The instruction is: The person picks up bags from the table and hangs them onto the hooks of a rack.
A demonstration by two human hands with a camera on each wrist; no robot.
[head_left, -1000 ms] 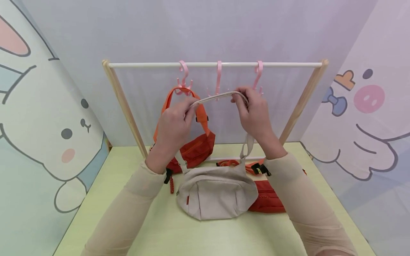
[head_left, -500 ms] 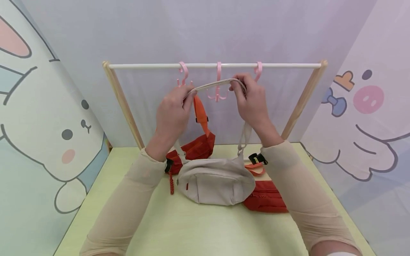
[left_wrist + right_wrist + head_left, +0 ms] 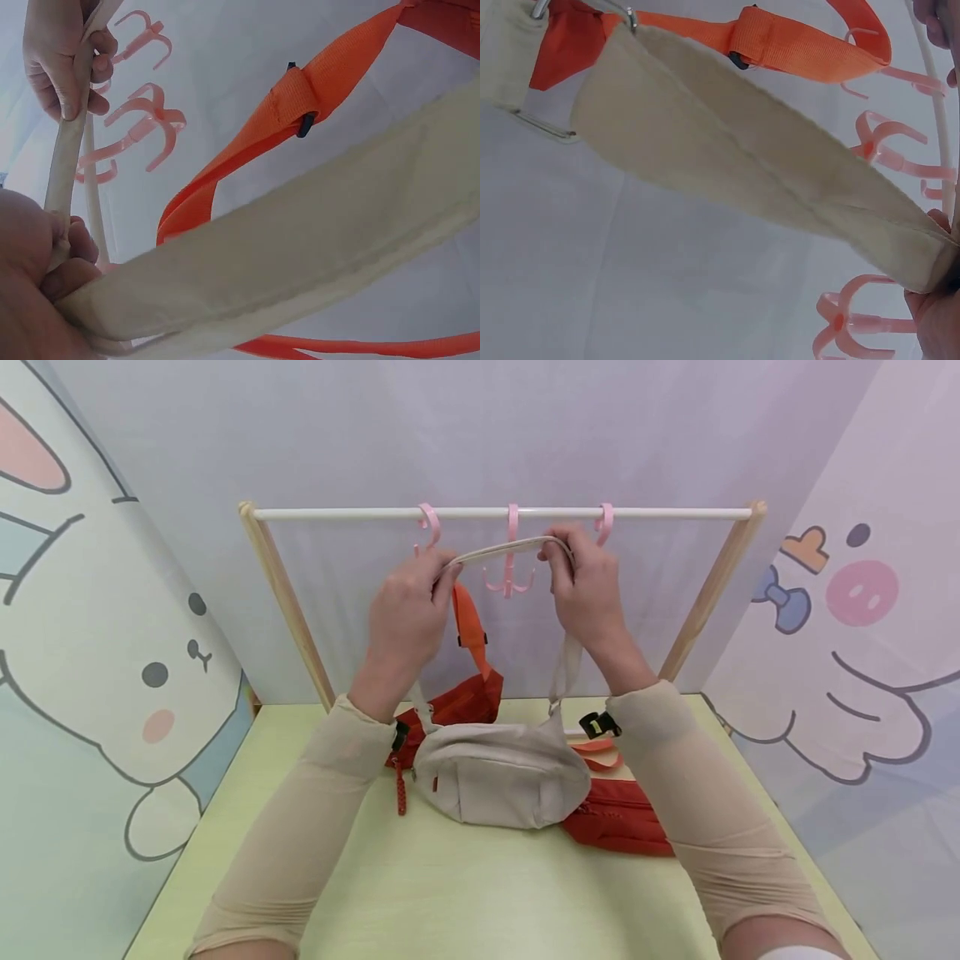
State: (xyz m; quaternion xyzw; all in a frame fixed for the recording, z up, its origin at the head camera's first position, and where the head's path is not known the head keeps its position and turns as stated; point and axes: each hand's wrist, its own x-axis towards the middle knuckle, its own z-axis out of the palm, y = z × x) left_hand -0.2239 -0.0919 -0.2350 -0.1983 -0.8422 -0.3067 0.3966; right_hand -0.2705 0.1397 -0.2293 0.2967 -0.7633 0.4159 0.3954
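Both hands hold up a beige sling bag point(image 3: 502, 777) by its strap point(image 3: 498, 552). My left hand point(image 3: 405, 618) pinches the strap at its left end between thumb and fingers, and my right hand point(image 3: 588, 589) pinches it at the right. The stretch between them arches in front of the middle pink hook point(image 3: 510, 572), whose lower prongs show beneath it. Below, the bag hangs with its front pocket facing me. In the left wrist view, the strap point(image 3: 300, 247) runs from the near hand across an orange strap point(image 3: 277, 112). Metal rings join strap point(image 3: 705, 142) and bag in the right wrist view.
A white rod point(image 3: 330, 514) on wooden posts carries the pink hooks. From the left one hangs a red bag point(image 3: 468, 697) with an orange strap, partly behind the beige bag. Another red bag point(image 3: 622, 818) lies at right on the pale yellow table point(image 3: 450, 902).
Both hands have lifted the beige bag's strap toward the rod. The bag has risen and moved slightly away from me, uncovering more of the red bag at right.
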